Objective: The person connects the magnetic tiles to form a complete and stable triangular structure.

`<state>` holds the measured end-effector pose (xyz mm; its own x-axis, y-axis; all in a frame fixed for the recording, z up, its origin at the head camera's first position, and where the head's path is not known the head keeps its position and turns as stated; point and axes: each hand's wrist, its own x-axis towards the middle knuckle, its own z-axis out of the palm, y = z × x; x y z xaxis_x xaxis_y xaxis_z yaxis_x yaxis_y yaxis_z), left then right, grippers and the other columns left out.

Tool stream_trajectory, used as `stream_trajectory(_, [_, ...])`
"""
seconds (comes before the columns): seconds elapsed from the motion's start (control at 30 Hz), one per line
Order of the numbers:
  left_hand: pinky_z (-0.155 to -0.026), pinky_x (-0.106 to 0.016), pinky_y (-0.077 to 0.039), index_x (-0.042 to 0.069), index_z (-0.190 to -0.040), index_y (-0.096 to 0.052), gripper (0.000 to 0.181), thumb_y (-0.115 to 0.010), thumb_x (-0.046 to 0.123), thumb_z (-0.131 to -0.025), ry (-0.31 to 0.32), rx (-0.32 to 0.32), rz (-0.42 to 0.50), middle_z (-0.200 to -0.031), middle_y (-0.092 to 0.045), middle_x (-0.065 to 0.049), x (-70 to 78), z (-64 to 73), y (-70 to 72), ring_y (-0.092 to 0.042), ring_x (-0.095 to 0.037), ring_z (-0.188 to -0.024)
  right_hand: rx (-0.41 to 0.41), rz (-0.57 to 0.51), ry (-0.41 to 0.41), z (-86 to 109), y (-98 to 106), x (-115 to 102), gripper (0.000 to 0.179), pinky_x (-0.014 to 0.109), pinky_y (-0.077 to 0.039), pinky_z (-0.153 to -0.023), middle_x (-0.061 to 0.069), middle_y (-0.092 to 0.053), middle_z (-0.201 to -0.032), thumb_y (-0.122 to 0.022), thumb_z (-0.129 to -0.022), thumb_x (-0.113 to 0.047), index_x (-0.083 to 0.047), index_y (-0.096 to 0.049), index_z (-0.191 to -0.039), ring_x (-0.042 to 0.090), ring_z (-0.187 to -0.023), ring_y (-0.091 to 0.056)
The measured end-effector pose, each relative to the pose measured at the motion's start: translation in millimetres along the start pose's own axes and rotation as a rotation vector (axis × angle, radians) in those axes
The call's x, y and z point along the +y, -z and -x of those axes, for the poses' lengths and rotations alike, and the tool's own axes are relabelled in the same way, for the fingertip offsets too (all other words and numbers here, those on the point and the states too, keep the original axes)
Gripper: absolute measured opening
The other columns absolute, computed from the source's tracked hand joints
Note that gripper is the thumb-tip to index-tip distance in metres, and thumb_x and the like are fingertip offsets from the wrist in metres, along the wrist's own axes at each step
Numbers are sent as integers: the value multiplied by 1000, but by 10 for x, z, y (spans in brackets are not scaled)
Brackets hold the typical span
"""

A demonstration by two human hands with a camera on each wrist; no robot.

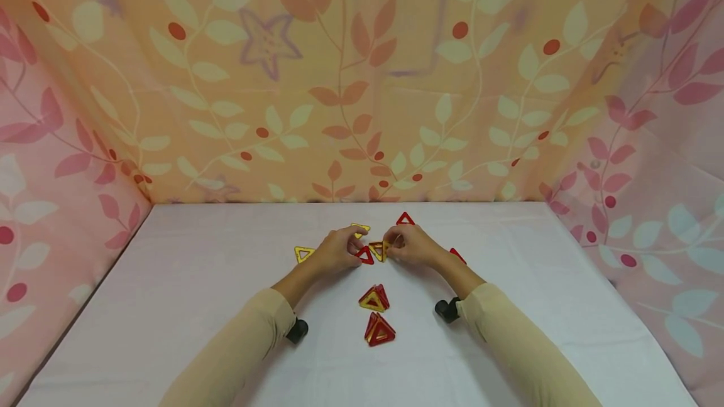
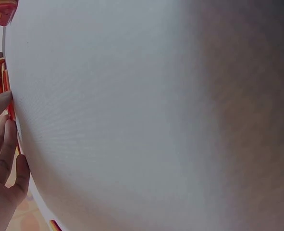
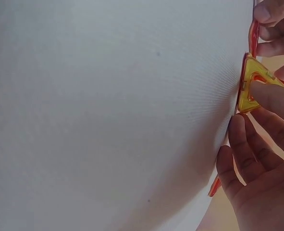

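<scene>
In the head view my left hand [image 1: 339, 251] pinches a red triangle magnetic tile [image 1: 371, 255] with an open centre. Its thumb and fingers also show at the edge of the left wrist view, on the red tile's thin side. Close on the right, my right hand [image 1: 413, 247] holds a yellow triangle magnetic tile [image 1: 385, 250] between thumb and fingers. The right wrist view shows this yellow tile [image 3: 247, 98] tilted up from the table, with a red edge beside it. The two held tiles meet or nearly meet; fingers hide part of the join.
Two small red-and-yellow pyramids, one farther [image 1: 373, 306] and one nearer [image 1: 380, 335], stand in front of the hands. Loose yellow tiles [image 1: 303, 249] lie at left and behind; red tiles [image 1: 457, 255] lie to the right and behind. Patterned curtains [image 1: 339, 80] enclose the white table [image 1: 198, 281].
</scene>
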<state>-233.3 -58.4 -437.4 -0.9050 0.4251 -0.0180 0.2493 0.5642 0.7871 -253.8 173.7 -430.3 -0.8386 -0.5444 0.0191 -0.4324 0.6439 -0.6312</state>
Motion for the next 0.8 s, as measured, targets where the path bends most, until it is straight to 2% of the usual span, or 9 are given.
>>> stream_trajectory(0.3, [-81, -30, -55, 6, -134, -57, 58, -80, 0, -81, 2, 3, -13, -104, -67, -7, 4, -6, 0, -60, -19, -90, 9, -2, -4, 3, -1, -12, 17, 27, -52, -74, 1, -68, -91, -75, -86, -6, -5, -71, -102, 13, -81, -59])
stream_trajectory(0.47, [-80, -31, -55, 6, -134, -57, 59, -80, -3, -80, -25, 11, -10, -102, -67, -8, -18, -19, -15, -60, -18, -89, 19, 2, 14, -7, -10, 4, 16, 27, -51, -73, 1, -67, -90, -75, -84, -5, -4, -70, -100, 12, -80, -59])
stream_trajectory(0.8, [-85, -34, -55, 5, -136, -55, 58, -76, -5, -82, -64, 25, -2, -103, -68, -10, 3, 9, 0, -64, -19, -93, 12, -24, -14, -1, -10, -13, 16, 28, -51, -74, 1, -67, -91, -74, -85, -5, -5, -70, -100, 13, -81, -59])
